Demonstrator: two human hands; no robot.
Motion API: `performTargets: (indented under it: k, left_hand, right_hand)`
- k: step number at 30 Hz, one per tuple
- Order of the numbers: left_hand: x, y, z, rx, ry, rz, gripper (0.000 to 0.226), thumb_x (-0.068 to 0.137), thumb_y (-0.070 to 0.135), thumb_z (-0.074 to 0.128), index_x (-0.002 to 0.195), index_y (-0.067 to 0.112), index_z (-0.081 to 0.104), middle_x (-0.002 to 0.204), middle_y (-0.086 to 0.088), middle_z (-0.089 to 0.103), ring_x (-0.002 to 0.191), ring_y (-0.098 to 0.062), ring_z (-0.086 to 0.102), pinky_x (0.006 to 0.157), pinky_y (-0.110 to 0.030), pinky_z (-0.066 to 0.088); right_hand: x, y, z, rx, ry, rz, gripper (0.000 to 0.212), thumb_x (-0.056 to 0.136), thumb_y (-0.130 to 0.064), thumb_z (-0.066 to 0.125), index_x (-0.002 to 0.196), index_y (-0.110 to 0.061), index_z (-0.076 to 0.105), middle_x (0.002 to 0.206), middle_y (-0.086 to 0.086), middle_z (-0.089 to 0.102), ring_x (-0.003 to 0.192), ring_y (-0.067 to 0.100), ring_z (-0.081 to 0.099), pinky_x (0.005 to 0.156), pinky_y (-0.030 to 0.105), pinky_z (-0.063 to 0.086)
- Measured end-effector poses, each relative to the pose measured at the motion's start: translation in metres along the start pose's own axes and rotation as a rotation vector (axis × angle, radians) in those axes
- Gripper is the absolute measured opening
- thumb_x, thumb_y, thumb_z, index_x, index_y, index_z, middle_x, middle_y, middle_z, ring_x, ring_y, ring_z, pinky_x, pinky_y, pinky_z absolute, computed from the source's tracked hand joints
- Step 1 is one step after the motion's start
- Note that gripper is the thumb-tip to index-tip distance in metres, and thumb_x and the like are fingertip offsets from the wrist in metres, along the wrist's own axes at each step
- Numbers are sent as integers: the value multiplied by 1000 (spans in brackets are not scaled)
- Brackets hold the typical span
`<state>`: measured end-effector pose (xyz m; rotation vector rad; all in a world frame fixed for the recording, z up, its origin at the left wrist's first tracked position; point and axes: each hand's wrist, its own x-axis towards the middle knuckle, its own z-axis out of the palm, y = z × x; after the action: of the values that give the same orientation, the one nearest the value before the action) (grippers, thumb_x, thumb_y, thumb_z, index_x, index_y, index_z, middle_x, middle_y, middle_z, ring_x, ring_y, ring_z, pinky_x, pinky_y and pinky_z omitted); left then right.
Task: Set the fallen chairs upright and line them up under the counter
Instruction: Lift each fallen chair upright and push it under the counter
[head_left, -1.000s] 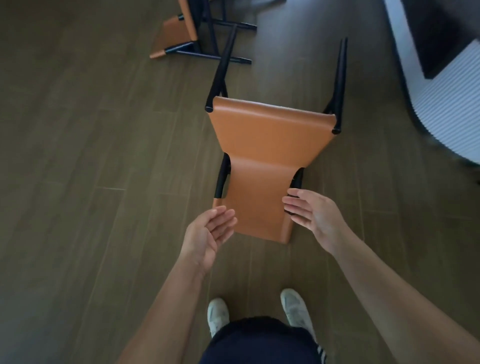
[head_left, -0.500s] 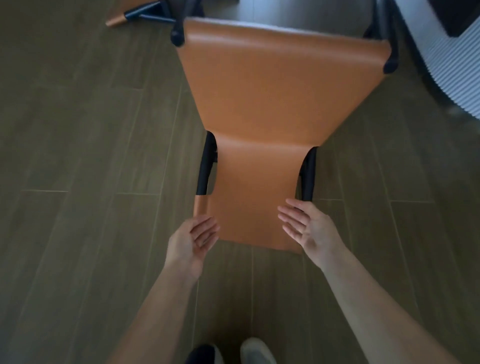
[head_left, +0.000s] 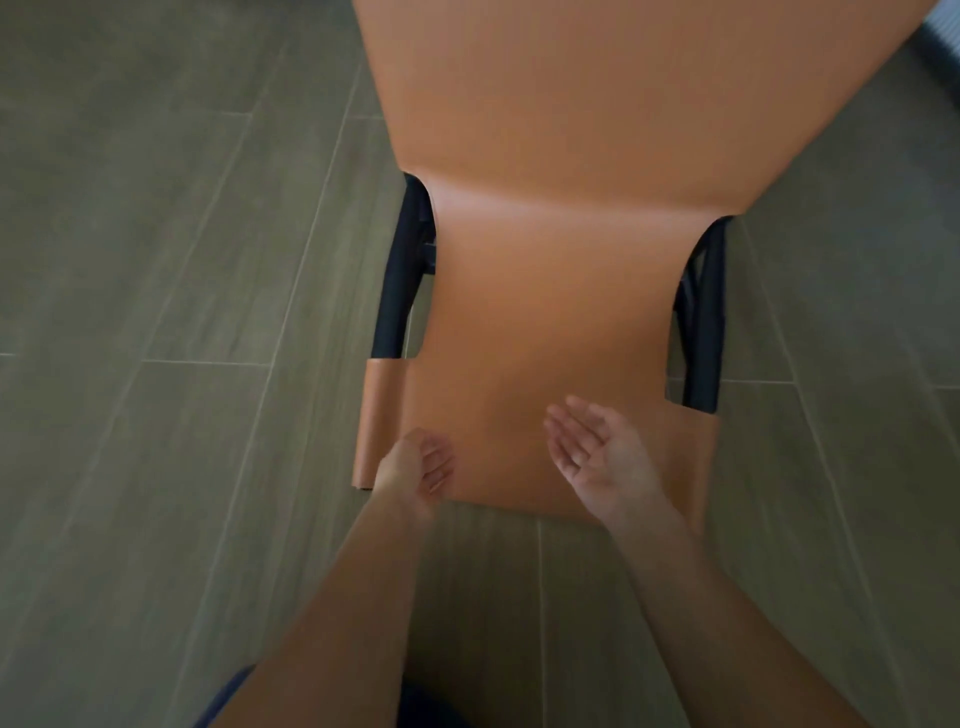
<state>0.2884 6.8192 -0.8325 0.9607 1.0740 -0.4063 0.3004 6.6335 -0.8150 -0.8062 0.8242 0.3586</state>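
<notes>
Fallen orange chair (head_left: 561, 291) lies on its back on the floor (head_left: 156, 312), its backrest just beneath the left grip (head_left: 415, 467), loosely curled, and the right grip (head_left: 597, 457), spread open. Neither holds it. Righting it and lining up under the counter apparently remain.

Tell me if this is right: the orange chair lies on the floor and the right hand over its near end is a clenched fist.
Not quite. The head view shows the right hand over the near end of the orange chair, which lies on the floor, open with palm showing, no fist.
</notes>
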Motion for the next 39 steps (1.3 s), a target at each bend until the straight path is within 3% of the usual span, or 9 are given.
performTargets:
  k: [4,11,16,19,24,28,34,36,39]
  left_hand:
    - [31,-14,-9,-94,47,-16,17,97,17,45,93,7,59,89,-10,62,75,-19,57,67,-27,46]
    - [52,-37,-17,-128,127,-21,19,96,12,46,110,3,57,88,-8,63,95,-23,59,88,-36,45]
    - [61,-40,-11,-159,226,-14,15,93,10,51,106,4,58,82,-8,62,72,-17,58,75,-36,47]
    - [61,-43,-10,-155,391,51,12,90,8,56,101,4,60,79,-6,61,64,-14,54,61,-33,44]
    - [60,-49,-16,-211,503,89,37,85,6,60,121,1,58,123,-16,60,106,-28,60,77,-37,55]
    - [57,-50,-13,-349,440,25,37,85,4,58,121,-1,55,127,-18,57,102,-27,60,86,-35,54]
    - [45,-59,-6,-373,121,-65,45,95,1,39,141,-1,37,152,-18,29,141,-33,28,104,-50,37]
    - [42,-59,-6,-384,98,-62,44,95,0,40,138,-4,40,147,-21,35,137,-33,35,107,-47,36]
    - [38,-52,-7,-398,97,-91,31,90,2,45,119,-2,54,123,-18,51,105,-30,54,101,-41,43]
  right_hand:
    - [28,12,5,33,-21,0,29,101,-24,41,107,-9,64,101,10,71,94,21,66,79,30,50]
    - [49,27,4,52,-52,25,29,99,-24,41,106,-11,66,101,9,73,97,20,67,79,29,52]
    - [55,34,2,60,-70,32,28,98,-23,42,106,-10,66,98,8,74,97,21,67,81,30,51]
    - [55,39,3,64,-83,41,29,98,-23,42,107,-10,66,97,8,74,97,21,67,81,30,51]
    - [53,49,4,71,-106,54,29,98,-23,42,107,-10,66,95,8,76,99,22,67,82,30,51]
    - [50,53,4,81,-116,58,30,98,-23,42,108,-9,66,95,8,76,100,22,67,81,30,52]
    - [43,57,6,102,-139,66,31,99,-24,41,110,-8,65,99,9,75,100,22,67,80,30,52]
    - [39,58,7,88,-141,61,31,99,-23,41,111,-8,64,100,9,75,100,22,67,79,30,52]
    - [34,59,6,72,-134,19,29,100,-22,40,110,-10,64,96,7,76,95,20,70,76,29,54]
